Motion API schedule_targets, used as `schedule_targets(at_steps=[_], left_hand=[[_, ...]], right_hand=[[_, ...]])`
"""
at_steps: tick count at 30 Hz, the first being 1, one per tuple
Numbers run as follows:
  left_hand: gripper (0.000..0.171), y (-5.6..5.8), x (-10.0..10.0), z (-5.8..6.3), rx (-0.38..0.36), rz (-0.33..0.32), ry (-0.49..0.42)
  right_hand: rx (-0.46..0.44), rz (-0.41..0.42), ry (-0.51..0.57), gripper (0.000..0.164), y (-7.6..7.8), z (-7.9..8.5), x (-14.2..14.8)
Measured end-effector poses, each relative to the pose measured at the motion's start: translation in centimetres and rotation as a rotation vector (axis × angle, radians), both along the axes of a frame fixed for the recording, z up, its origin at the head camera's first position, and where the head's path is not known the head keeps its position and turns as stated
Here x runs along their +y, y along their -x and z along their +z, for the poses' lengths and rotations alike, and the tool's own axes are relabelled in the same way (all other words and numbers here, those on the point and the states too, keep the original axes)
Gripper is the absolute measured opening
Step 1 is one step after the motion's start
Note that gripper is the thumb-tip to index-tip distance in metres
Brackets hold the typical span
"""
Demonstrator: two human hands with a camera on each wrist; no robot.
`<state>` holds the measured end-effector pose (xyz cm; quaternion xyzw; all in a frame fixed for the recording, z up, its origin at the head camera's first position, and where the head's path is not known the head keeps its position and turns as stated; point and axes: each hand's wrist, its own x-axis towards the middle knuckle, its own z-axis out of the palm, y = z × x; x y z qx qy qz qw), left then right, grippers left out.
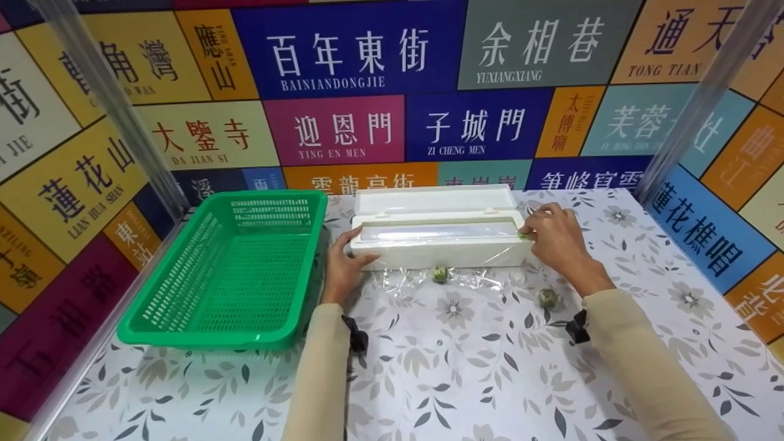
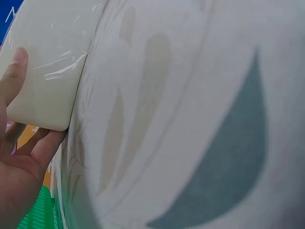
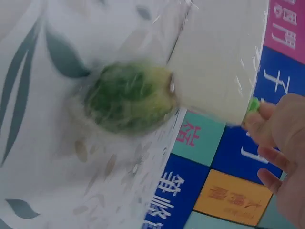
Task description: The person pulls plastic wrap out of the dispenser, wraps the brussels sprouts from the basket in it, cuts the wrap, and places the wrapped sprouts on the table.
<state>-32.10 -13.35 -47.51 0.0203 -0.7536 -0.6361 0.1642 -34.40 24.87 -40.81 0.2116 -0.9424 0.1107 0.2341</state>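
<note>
A white cling film box stands with its lid raised and a roll of clear film inside. Film drapes over its front onto the table. My left hand holds the box's left end, thumb on the front and fingers round the end. At the right end, my right hand pinches a small green slider on the rim between thumb and finger. A small round green vegetable, like a Brussels sprout, lies at the loose film. Another, film-wrapped sprout sits below my right hand.
A green plastic basket with slotted walls stands left of the box, close to my left hand. A flower-patterned cloth covers the table. Behind rises a wall of coloured signs, with clear posts at the corners.
</note>
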Motion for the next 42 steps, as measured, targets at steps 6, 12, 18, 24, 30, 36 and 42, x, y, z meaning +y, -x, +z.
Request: schedule_targets(at_steps=[6, 12, 18, 24, 30, 36, 42], left_hand=[[0.067, -0.3, 0.0, 0.0, 0.006, -0.014, 0.022], [0.068, -1.1, 0.5, 1.0, -0.054, -0.003, 0.061], [0.041, -2.4, 1.6, 2.7, -0.017, 0.166, 0.269], [0.024, -2.9, 2.3, 3.2, 0.022, 0.195, 0.375], [0.013, -2.6, 1.6, 2.7, 0.057, 0.221, 0.336], [0.007, -2.6, 1.6, 2.7, 0.050, 0.235, 0.313], [0.007, -3.2, 2.0, 2.6, 0.070, 0.265, 0.367]], right_hand=[[-0.045, 0.000, 0.042, 0.017, -0.3, -0.2, 0.4], [-0.092, -0.018, 0.066, 0.016, -0.8, 0.2, 0.3], [-0.008, 0.087, 0.069, 0.019, -1.4, 0.2, -0.2], [0.066, 0.133, 0.028, 0.019, -1.2, -0.4, -1.0], [0.107, 0.117, 0.018, 0.012, -0.8, -0.9, -1.4], [0.154, 0.133, -0.004, 0.011, -0.8, -1.0, -1.5], [0.113, 0.137, 0.018, 0.010, -1.5, -0.8, -1.6]])
